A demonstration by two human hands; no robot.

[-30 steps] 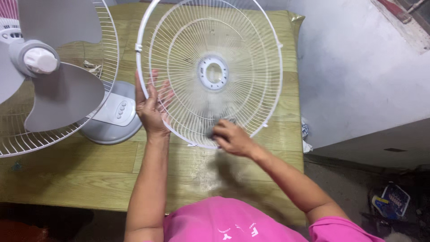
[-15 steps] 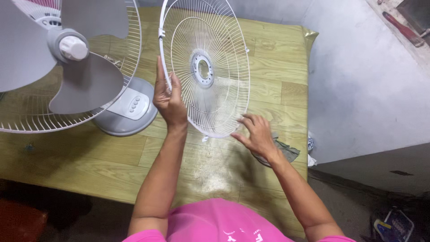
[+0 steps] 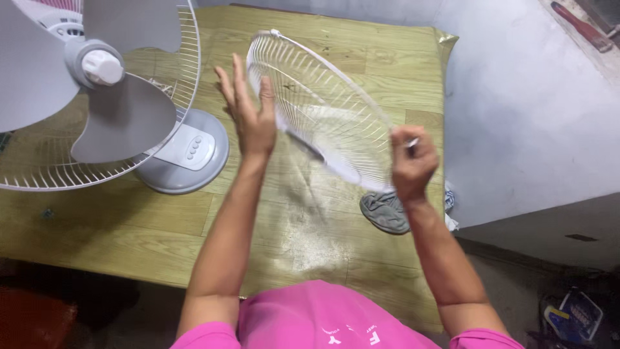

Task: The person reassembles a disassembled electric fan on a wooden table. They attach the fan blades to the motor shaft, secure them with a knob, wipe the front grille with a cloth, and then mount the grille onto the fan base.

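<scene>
- Your left hand [image 3: 248, 113] was raised with the fingers spread and open, the palm resting against the left edge of the white wire fan guard [image 3: 326, 110].
- Your right hand [image 3: 411, 161] had its fingers curled tight, gripping the rim of the guard at its right side.
- The guard was above the wooden table [image 3: 129, 226], tilted almost edge-on, between your two hands.
- A grey cloth [image 3: 385, 211] lay on the table, just under your right hand.
- The grey fan [image 3: 97, 97] stood at the left, its base [image 3: 187, 155] near your left wrist.
</scene>
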